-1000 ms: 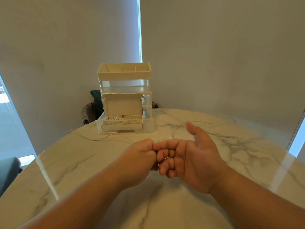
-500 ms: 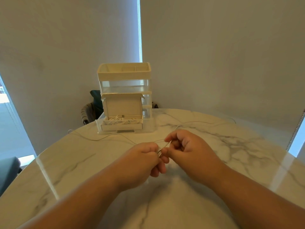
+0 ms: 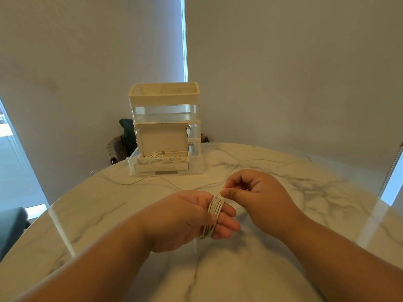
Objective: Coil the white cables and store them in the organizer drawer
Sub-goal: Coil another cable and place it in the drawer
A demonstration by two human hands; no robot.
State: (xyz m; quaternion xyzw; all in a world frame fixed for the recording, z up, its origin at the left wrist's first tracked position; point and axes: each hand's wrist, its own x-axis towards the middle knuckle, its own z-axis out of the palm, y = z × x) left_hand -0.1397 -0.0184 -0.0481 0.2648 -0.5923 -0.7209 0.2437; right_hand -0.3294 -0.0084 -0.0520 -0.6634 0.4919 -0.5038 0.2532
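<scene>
One table (image 3: 239,269) and two hands: one left hand (image 3: 181,221), one right hand (image 3: 257,192). One coil (image 3: 214,207) of white cable sits round the left fingers (image 3: 227,225), with about six turns showing. Two loose strands lead away from the fingers: one left strand (image 3: 139,183) off to their left, and one right strand (image 3: 261,160) beyond the right fingers (image 3: 235,192). Whether these are one cable or two cannot be told. Beyond the fingers stands one organizer (image 3: 164,99), with three compartments visible in its top tray and one drawer (image 3: 196,165) pulled out. In that drawer lies one open box (image 3: 162,138) holding coiled cables, too tangled to count.
</scene>
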